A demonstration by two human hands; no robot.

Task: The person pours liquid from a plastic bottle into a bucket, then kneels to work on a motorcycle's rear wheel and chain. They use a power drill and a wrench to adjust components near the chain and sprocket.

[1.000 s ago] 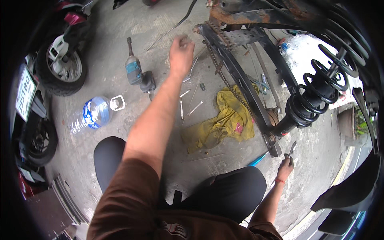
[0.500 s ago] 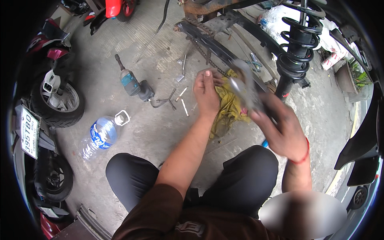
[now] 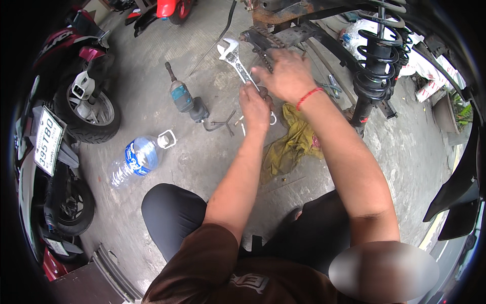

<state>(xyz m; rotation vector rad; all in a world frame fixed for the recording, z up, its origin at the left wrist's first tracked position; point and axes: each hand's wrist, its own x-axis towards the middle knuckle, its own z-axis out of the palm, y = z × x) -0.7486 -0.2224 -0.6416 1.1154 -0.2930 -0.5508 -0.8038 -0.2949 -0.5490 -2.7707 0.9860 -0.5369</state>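
My left hand point(image 3: 254, 107) is closed round the handle of a silver adjustable wrench point(image 3: 234, 57). The wrench's jaw end points up and to the left, and a ring at its other end shows below the hand. Just right of it, my right hand point(image 3: 291, 76) is held with its fingers apart, slightly blurred, and holds nothing that I can see. It hovers over a dark metal bar with a chain point(image 3: 268, 60), and I cannot tell whether it touches. A crumpled yellow-green rag point(image 3: 288, 147) lies on the floor below both hands.
An impact wrench point(image 3: 185, 99) and a three-armed wrench point(image 3: 223, 123) lie left of my hands. Nearer me is a clear plastic bottle point(image 3: 142, 154). A coil-spring shock absorber point(image 3: 377, 66) stands at the right. Parked motorcycles point(image 3: 91, 109) line the left side.
A blurred silvery tool was in my right hand above the rag; now my left hand grips the wrench. My right hand has moved up and left and opened. The view has shifted slightly.
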